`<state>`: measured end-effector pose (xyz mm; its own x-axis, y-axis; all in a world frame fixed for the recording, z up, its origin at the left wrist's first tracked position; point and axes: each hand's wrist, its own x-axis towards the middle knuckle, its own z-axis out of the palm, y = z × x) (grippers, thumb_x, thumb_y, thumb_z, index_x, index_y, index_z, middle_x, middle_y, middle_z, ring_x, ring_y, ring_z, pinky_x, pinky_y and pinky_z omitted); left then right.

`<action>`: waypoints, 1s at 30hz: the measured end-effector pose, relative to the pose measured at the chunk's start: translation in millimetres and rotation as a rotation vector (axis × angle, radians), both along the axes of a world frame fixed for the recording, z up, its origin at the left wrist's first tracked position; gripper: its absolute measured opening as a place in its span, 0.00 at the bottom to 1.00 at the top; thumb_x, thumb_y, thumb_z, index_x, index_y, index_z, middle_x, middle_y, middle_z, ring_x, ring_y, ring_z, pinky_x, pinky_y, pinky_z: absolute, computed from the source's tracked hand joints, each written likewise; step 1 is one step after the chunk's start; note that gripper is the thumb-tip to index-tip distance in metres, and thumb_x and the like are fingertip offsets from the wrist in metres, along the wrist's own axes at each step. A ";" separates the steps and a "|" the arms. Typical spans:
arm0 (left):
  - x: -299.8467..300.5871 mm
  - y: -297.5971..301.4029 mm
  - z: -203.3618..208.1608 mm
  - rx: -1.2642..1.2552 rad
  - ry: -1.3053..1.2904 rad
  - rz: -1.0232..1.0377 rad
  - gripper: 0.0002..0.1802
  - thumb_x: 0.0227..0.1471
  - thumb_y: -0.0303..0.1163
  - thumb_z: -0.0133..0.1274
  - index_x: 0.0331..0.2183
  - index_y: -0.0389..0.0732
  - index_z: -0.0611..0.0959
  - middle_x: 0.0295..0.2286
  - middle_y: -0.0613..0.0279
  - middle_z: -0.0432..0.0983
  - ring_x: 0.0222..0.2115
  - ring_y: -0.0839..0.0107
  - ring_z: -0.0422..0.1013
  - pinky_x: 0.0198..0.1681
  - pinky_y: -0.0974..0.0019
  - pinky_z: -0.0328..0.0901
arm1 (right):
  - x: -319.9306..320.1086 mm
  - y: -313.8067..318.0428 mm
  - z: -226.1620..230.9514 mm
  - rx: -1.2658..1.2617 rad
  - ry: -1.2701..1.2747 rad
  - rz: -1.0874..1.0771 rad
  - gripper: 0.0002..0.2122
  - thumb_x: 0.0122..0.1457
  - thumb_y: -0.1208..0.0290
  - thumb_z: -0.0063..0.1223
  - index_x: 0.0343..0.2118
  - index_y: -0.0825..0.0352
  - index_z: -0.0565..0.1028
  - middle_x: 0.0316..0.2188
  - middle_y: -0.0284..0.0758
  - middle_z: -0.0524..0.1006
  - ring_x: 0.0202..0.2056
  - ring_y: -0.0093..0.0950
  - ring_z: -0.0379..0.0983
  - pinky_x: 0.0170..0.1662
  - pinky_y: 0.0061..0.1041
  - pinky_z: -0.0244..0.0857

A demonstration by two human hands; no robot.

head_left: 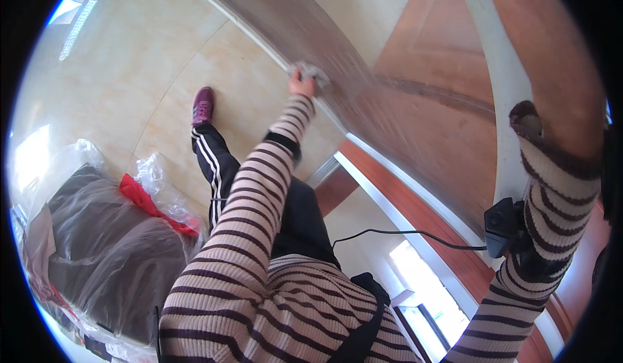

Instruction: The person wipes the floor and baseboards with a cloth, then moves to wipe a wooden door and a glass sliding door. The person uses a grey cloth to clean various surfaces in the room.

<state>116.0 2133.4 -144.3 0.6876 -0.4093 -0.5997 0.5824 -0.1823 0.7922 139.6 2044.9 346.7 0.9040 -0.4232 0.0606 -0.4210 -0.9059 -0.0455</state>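
Note:
My left hand [303, 85] reaches forward, its fingers closed over a crumpled greyish cloth [313, 73]. The cloth lies against a brown door-like panel [337, 58], close to its pale lower edge. Part of the cloth is hidden under my fingers. On the right, my bare right forearm [551, 51] rises close to the camera beside the panel, with the striped sleeve pushed back. My right hand passes out of the picture at the top, so its fingers do not show.
A grey bundle in clear plastic [110, 239] with a red strip [146, 197] sits at lower left. Cream tiles [130, 84] cover the floor, where my purple shoe [203, 106] stands. A black cable [389, 232] runs to a small black device [503, 226] on my right sleeve.

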 end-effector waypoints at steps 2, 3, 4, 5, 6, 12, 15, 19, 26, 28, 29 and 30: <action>80.2 2.1 27.6 -0.237 0.193 0.230 0.24 0.38 0.17 0.44 0.43 0.37 0.67 0.36 0.53 0.68 0.34 0.66 0.67 0.38 0.68 0.64 | 7.2 0.8 1.0 0.018 -0.002 -0.013 0.20 0.56 0.65 0.42 0.48 0.71 0.60 0.40 0.41 0.68 0.41 0.30 0.64 0.46 0.20 0.55; 114.7 13.2 47.7 -0.476 0.327 0.288 0.27 0.38 0.14 0.42 0.45 0.40 0.65 0.36 0.54 0.67 0.35 0.63 0.68 0.38 0.62 0.66 | 11.2 1.6 1.4 0.032 -0.004 -0.018 0.20 0.56 0.65 0.42 0.48 0.71 0.60 0.40 0.41 0.68 0.41 0.30 0.64 0.46 0.20 0.55; 149.4 26.9 70.0 -0.564 0.367 0.266 0.29 0.38 0.12 0.40 0.46 0.43 0.63 0.36 0.54 0.67 0.35 0.60 0.67 0.37 0.57 0.67 | 14.4 3.3 1.8 0.048 -0.002 -0.022 0.19 0.56 0.65 0.42 0.48 0.71 0.60 0.40 0.41 0.68 0.40 0.30 0.64 0.46 0.20 0.55; 175.7 43.8 93.5 -0.632 0.370 0.238 0.29 0.39 0.14 0.38 0.47 0.44 0.63 0.35 0.54 0.67 0.36 0.59 0.66 0.40 0.56 0.65 | 17.4 5.8 1.5 0.075 -0.031 -0.013 0.19 0.56 0.65 0.42 0.48 0.72 0.61 0.40 0.41 0.68 0.40 0.30 0.64 0.46 0.20 0.55; 196.7 63.8 113.3 -0.666 0.409 0.244 0.28 0.40 0.16 0.37 0.46 0.44 0.64 0.37 0.53 0.67 0.37 0.57 0.66 0.42 0.55 0.63 | 20.1 8.0 -0.4 0.103 -0.068 0.005 0.19 0.56 0.65 0.42 0.48 0.72 0.61 0.40 0.41 0.68 0.40 0.30 0.64 0.45 0.20 0.55; 261.1 177.8 173.2 -1.152 0.742 0.151 0.21 0.42 0.29 0.34 0.40 0.30 0.70 0.40 0.47 0.68 0.43 0.54 0.64 0.49 0.51 0.57 | 30.0 11.0 -13.3 0.298 -0.308 0.009 0.18 0.54 0.68 0.45 0.46 0.72 0.62 0.41 0.46 0.67 0.42 0.38 0.65 0.46 0.27 0.56; 267.4 218.2 174.7 -1.010 0.721 0.285 0.20 0.44 0.30 0.34 0.37 0.30 0.73 0.37 0.47 0.70 0.41 0.54 0.66 0.47 0.52 0.60 | 30.0 7.8 -16.9 0.242 -0.278 0.009 0.20 0.54 0.69 0.44 0.48 0.73 0.60 0.43 0.49 0.66 0.44 0.40 0.63 0.47 0.28 0.56; 285.2 249.7 175.0 -0.843 0.700 0.273 0.20 0.42 0.30 0.35 0.37 0.30 0.73 0.37 0.48 0.70 0.40 0.56 0.66 0.46 0.53 0.60 | 28.2 2.9 -15.6 0.249 -0.190 -0.054 0.20 0.55 0.69 0.42 0.49 0.74 0.58 0.43 0.50 0.65 0.45 0.42 0.62 0.47 0.31 0.56; 352.8 291.0 216.8 -0.502 0.659 0.304 0.31 0.29 0.21 0.35 0.43 0.38 0.68 0.34 0.57 0.70 0.36 0.62 0.67 0.44 0.58 0.62 | 30.7 16.1 -3.1 0.180 -0.043 -0.164 0.23 0.54 0.67 0.42 0.50 0.73 0.55 0.42 0.51 0.64 0.43 0.45 0.61 0.45 0.35 0.55; 380.3 304.1 237.6 -0.578 0.656 0.259 0.31 0.28 0.20 0.35 0.42 0.38 0.68 0.33 0.57 0.70 0.35 0.62 0.67 0.43 0.59 0.63 | 37.7 20.6 2.9 0.190 -0.013 -0.166 0.24 0.53 0.67 0.44 0.50 0.72 0.54 0.43 0.51 0.62 0.44 0.45 0.59 0.46 0.36 0.53; 393.7 310.7 247.8 -0.540 0.633 0.277 0.30 0.28 0.20 0.35 0.42 0.38 0.68 0.33 0.57 0.70 0.35 0.62 0.67 0.43 0.59 0.63 | 42.3 23.7 7.3 0.209 0.007 -0.175 0.25 0.52 0.67 0.44 0.51 0.72 0.54 0.44 0.50 0.61 0.45 0.45 0.58 0.47 0.37 0.52; 406.6 317.0 258.1 -0.537 0.607 0.278 0.30 0.28 0.19 0.35 0.42 0.38 0.69 0.33 0.57 0.69 0.35 0.62 0.67 0.43 0.59 0.63 | 51.2 24.1 11.8 0.255 0.042 -0.242 0.26 0.52 0.66 0.45 0.51 0.71 0.54 0.44 0.50 0.60 0.46 0.45 0.56 0.48 0.37 0.51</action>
